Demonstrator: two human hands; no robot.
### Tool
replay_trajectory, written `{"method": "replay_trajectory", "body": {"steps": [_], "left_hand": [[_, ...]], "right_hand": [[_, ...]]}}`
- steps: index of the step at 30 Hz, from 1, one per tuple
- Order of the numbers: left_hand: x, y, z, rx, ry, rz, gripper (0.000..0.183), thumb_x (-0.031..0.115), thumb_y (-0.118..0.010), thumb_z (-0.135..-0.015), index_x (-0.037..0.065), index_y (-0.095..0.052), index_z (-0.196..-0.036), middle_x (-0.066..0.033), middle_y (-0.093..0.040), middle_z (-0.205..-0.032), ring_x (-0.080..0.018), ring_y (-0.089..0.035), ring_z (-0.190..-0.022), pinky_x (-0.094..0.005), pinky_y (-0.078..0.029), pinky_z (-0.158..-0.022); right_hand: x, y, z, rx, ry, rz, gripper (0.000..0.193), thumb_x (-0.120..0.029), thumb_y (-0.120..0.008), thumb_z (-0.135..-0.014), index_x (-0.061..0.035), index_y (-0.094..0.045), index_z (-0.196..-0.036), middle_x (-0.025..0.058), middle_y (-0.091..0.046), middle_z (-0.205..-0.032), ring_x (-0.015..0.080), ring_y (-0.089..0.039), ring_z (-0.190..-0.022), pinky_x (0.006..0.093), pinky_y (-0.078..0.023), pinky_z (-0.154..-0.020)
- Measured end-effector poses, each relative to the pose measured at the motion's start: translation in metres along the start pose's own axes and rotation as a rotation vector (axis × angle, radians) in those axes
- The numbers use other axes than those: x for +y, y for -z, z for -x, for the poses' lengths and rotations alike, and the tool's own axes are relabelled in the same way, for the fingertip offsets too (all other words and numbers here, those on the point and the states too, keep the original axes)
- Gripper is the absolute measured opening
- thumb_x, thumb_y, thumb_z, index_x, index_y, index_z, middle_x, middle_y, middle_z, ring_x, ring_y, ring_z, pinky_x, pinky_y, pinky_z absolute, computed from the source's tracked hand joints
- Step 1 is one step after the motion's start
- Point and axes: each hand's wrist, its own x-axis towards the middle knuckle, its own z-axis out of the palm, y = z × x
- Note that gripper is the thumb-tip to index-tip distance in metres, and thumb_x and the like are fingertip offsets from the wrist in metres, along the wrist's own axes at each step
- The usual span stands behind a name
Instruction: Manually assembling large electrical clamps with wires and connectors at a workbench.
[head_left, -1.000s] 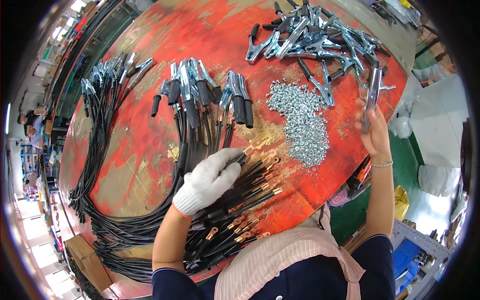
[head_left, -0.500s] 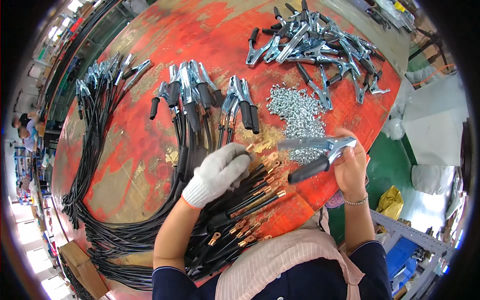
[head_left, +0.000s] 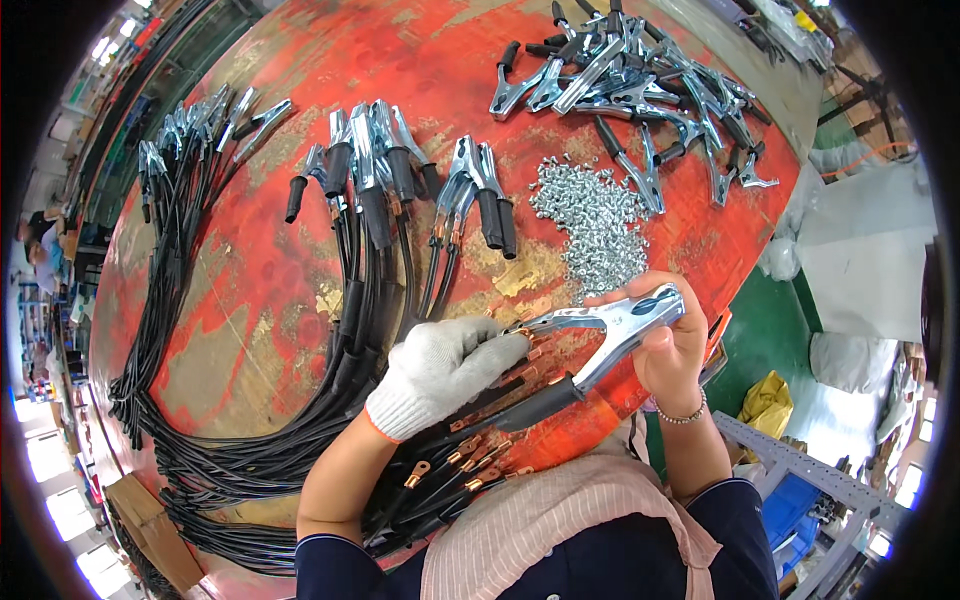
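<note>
My right hand (head_left: 672,350), bare with a beaded bracelet at the wrist, holds a silver spring clamp (head_left: 622,322) by its jaw end. One clamp handle wears a black sleeve (head_left: 540,405); the other bare metal handle points to my left hand. My left hand (head_left: 440,368), in a white knitted glove, is closed on a cable end, with a bit of copper showing at its fingertips against that handle. The cable itself is mostly hidden by the glove. Below lie black cables with copper lugs (head_left: 418,473).
Small silver screws (head_left: 605,225) lie heaped beyond the clamp. A pile of clamps (head_left: 640,85) covers the far right. Clamps fitted to cables (head_left: 368,165) lie ahead left, with another bunch (head_left: 200,130) farther left. Long black cables (head_left: 230,465) curve across the red table (head_left: 270,90).
My right hand has brought the clamp left and turned it, so its bare handle now meets my left fingertips. My left hand has shifted slightly right and down.
</note>
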Motion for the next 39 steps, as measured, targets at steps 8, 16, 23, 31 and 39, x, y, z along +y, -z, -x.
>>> {"method": "replay_trajectory", "body": {"steps": [8, 16, 23, 31, 39], "left_hand": [[-0.001, -0.002, -0.002, -0.021, 0.049, 0.102, 0.036, 0.039, -0.064, -0.091, 0.004, -0.068, -0.096, -0.0030, -0.064, -0.066, -0.0071, -0.058, -0.057, -0.0265, -0.048, -0.055], [0.008, 0.003, -0.001, -0.107, 0.025, 0.060, 0.037, 0.037, -0.060, -0.093, 0.005, -0.066, -0.110, -0.0036, -0.066, -0.070, -0.0082, -0.062, -0.062, -0.0261, -0.049, -0.059], [0.005, 0.000, -0.002, -0.117, -0.001, 0.043, 0.035, 0.035, -0.058, -0.094, 0.005, -0.066, -0.112, -0.0031, -0.065, -0.069, -0.0082, -0.063, -0.063, -0.0261, -0.050, -0.061], [0.001, -0.002, -0.004, -0.090, -0.046, 0.093, 0.031, 0.029, -0.057, -0.096, 0.004, -0.065, -0.113, 0.0002, -0.062, -0.064, -0.0035, -0.049, -0.049, -0.0210, -0.040, -0.046], [0.002, 0.000, -0.004, -0.092, -0.003, 0.026, 0.034, 0.036, -0.058, -0.095, 0.007, -0.066, -0.112, -0.0039, -0.065, -0.068, -0.0082, -0.063, -0.063, -0.0264, -0.050, -0.061]], "right_hand": [[0.003, -0.002, 0.003, -0.015, -0.016, -0.052, 0.055, -0.030, -0.075, -0.087, 0.0057, -0.050, -0.120, 0.0151, -0.065, -0.110, 0.0233, -0.065, -0.104, 0.0345, -0.051, -0.091], [0.005, -0.001, 0.007, 0.039, 0.015, -0.032, 0.055, -0.031, -0.075, -0.086, 0.0051, -0.051, -0.121, 0.0146, -0.067, -0.108, 0.0214, -0.065, -0.103, 0.0345, -0.051, -0.091], [0.003, 0.000, 0.008, 0.033, -0.016, -0.041, 0.056, -0.031, -0.075, -0.086, 0.0050, -0.050, -0.121, 0.0148, -0.066, -0.109, 0.0229, -0.066, -0.104, 0.0349, -0.051, -0.091], [-0.002, -0.006, 0.005, 0.012, -0.017, -0.060, 0.056, -0.029, -0.076, -0.085, 0.0048, -0.048, -0.121, 0.0158, -0.065, -0.110, 0.0251, -0.065, -0.105, 0.0357, -0.051, -0.092], [-0.001, -0.007, 0.006, 0.031, -0.005, -0.033, 0.056, -0.030, -0.076, -0.085, 0.0044, -0.049, -0.119, 0.0164, -0.066, -0.108, 0.0259, -0.066, -0.105, 0.0357, -0.052, -0.090]]}}
